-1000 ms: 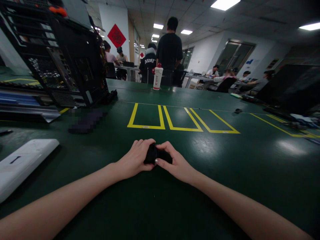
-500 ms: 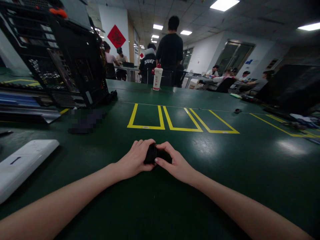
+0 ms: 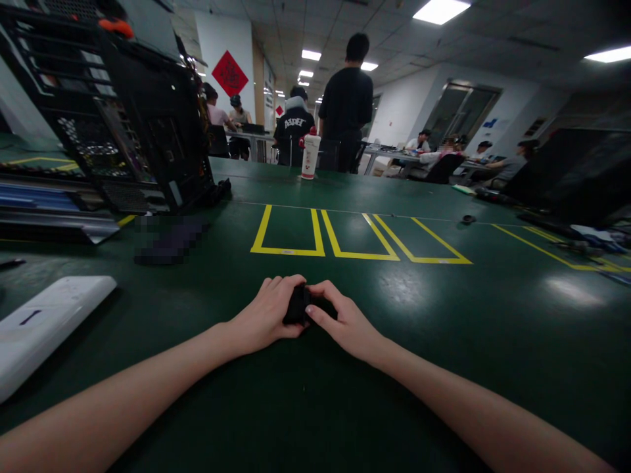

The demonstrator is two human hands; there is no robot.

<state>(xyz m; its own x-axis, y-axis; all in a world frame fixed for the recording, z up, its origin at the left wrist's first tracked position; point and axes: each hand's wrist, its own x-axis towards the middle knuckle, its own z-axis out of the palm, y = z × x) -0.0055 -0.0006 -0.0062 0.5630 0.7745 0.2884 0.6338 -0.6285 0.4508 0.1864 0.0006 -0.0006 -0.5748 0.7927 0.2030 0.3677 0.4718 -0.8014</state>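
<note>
A small black object (image 3: 296,305) sits between my hands on the green table, its kind not clear from here. My left hand (image 3: 269,309) wraps round its left side, fingers over the top and thumb along the near side. At its right end, my right hand (image 3: 345,322) grips with thumb and forefinger, the thumb tip pressed on the near edge. Much of the object is hidden by the fingers. Beyond my hands, yellow tape outlines (image 3: 288,251) mark the green table (image 3: 305,407).
An open black computer case (image 3: 148,125) stands at the left. A white device (image 3: 54,322) lies near the left edge. A white cup (image 3: 309,157) stands at the back. A small black round piece (image 3: 468,219) lies right. A person (image 3: 348,98) stands beyond the table.
The right thumb has shifted slightly up along the black object; both hands stay in place around it. The standing person in the background has moved to the right.
</note>
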